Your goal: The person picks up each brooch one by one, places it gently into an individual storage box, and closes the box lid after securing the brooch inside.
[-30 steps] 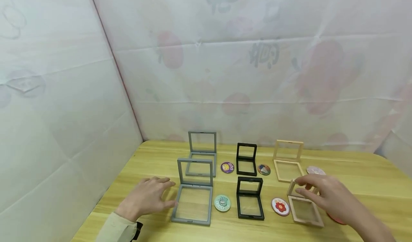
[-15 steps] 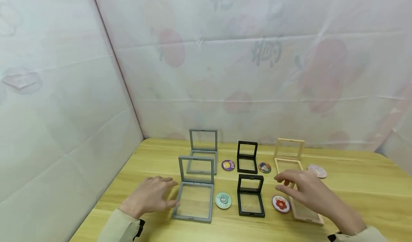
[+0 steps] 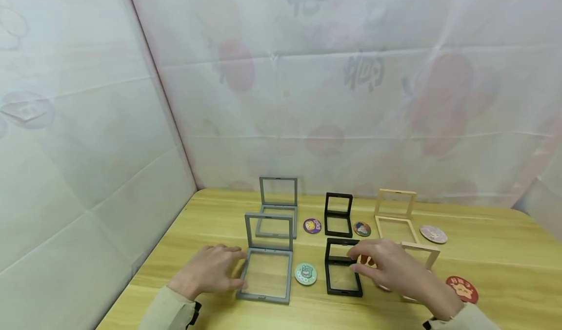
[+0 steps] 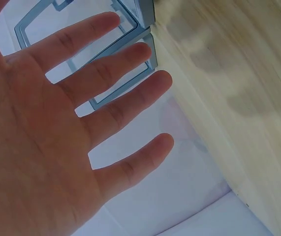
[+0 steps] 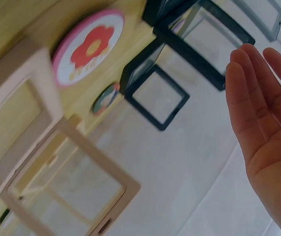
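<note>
In the head view, my left hand (image 3: 212, 271) is beside the left edge of the front grey hinged display frame (image 3: 263, 298), thumb close to its rim. The left wrist view shows this hand's fingers spread and nearly straight, holding nothing. My right hand (image 3: 391, 269) hovers by the right side of the front black display frame (image 3: 344, 293), whose lid stands up. No thing shows in its loosely bent fingers. It partly covers the front beige frame (image 3: 419, 246), lid raised. The red flower badge (image 5: 92, 44), mostly hidden from the head view, shows in the right wrist view.
Behind stand a grey frame (image 3: 278, 204), a black frame (image 3: 338, 214) and a beige frame (image 3: 396, 217), lids raised. Round badges lie between: mint green (image 3: 305, 274), purple (image 3: 312, 225), multicoloured (image 3: 362, 229), pale pink (image 3: 433, 234), red (image 3: 462, 289). White cloth (image 3: 281, 101) hangs behind the table.
My right hand has moved left, from the front beige frame past the flower badge to the front black frame. The beige frame's lid and red badge now show. My left hand stays nearly still.
</note>
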`<state>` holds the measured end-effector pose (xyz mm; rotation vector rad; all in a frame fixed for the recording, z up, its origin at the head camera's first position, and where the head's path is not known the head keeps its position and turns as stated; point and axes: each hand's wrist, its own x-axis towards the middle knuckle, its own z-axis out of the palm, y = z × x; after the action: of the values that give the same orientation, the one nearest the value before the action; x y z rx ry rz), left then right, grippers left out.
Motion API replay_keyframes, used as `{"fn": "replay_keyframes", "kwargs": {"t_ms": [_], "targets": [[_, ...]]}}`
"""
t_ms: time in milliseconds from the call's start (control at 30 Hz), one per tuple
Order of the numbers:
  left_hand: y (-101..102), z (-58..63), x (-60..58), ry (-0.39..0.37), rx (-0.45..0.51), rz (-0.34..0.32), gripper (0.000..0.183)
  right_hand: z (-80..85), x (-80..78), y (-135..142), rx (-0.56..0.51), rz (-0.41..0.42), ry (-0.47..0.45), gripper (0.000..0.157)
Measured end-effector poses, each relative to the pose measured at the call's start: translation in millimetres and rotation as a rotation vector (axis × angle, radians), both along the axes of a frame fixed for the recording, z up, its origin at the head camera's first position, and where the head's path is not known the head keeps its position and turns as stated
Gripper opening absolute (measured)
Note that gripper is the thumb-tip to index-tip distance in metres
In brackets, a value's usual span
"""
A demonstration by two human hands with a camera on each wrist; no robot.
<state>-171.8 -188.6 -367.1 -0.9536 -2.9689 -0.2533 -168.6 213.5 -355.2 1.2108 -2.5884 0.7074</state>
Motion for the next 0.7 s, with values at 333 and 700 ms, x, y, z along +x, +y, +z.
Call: {"fn": "replay_keyframes", "kwargs": {"t_ms": [333,700], "targets": [[3.5,1.8,-2.1,-0.016,-0.003,-0.021,0.065,-6.2,-7.6,-26.4,-0.032,0.140,0.013,0.012],[4.6,-2.3,-3.8,-0.032,-0.028,-0.028,0.068,-10.9,-6.3,-49.9,0.033,0.135,-0.109,0.011]]}}
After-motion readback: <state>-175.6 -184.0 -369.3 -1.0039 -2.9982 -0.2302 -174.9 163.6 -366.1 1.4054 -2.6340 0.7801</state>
